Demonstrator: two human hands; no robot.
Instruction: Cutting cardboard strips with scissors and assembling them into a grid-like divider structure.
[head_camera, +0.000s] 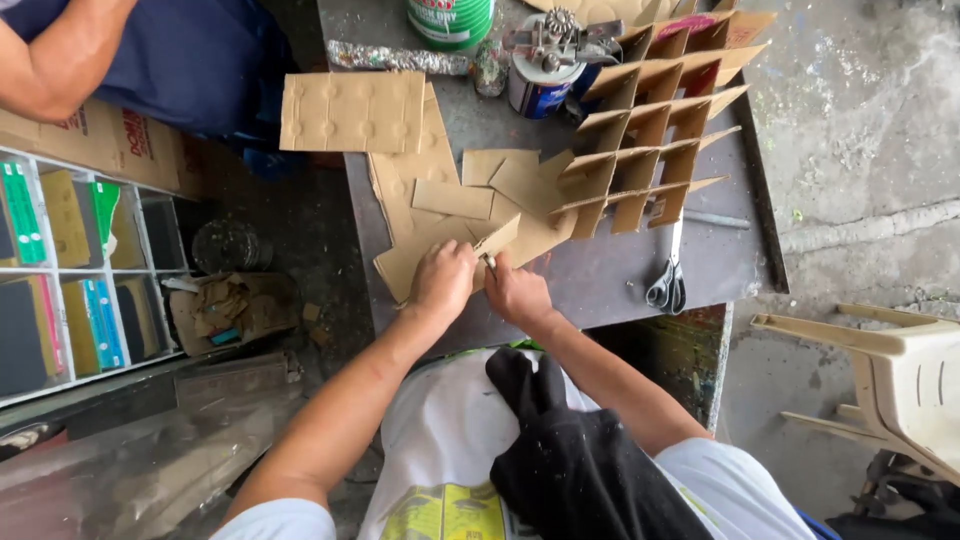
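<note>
A cardboard sheet (352, 111) lies far left on the table (600, 280); the left hand (443, 280) pinches a cardboard strip (497, 238) near the edge; the right hand (515, 292) grips a thin tool (490, 263) beside it; a cardboard grid (650, 140) and scissors (669, 280) lie right.

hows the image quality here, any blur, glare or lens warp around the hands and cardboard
Head view: soft, even daylight, no hard shadows or glare on the grey table. Left hand and right hand are slightly soft, as is the cardboard strip they pinch. The cardboard divider grid is sharper. The wide lens bends the frame edges, stretching the plastic chair.
</note>
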